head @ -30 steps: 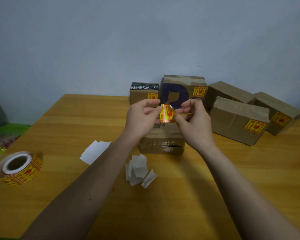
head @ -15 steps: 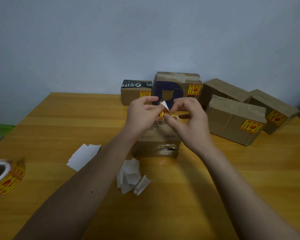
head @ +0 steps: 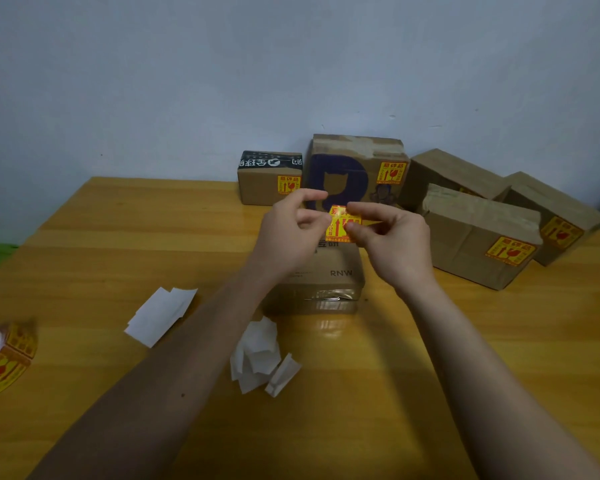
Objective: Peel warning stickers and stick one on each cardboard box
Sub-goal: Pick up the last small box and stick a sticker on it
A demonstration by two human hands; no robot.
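A yellow and red warning sticker [head: 340, 223] is held in the air between both hands, above a low cardboard box [head: 329, 275] marked RNW. My left hand [head: 288, 237] pinches the sticker's left edge. My right hand [head: 392, 244] pinches its right side with thumb and forefinger. The sticker's printed face is toward me. Behind them stand several cardboard boxes with stickers on them: a black-topped box [head: 269, 183], a box with a purple cat logo [head: 357, 171], and two at the right [head: 471, 244] [head: 555, 216].
A roll of warning stickers [head: 4, 358] lies at the left edge of the wooden table [head: 395, 375]. White backing papers lie at centre left [head: 160, 315] and in a pile [head: 260, 358] in front of the RNW box. A fifth box [head: 447, 174] stands at the back.
The sticker was folded small between my fingers with a white backing corner showing; now it is spread flat and facing me. The view has shifted right, so the roll sits further left.
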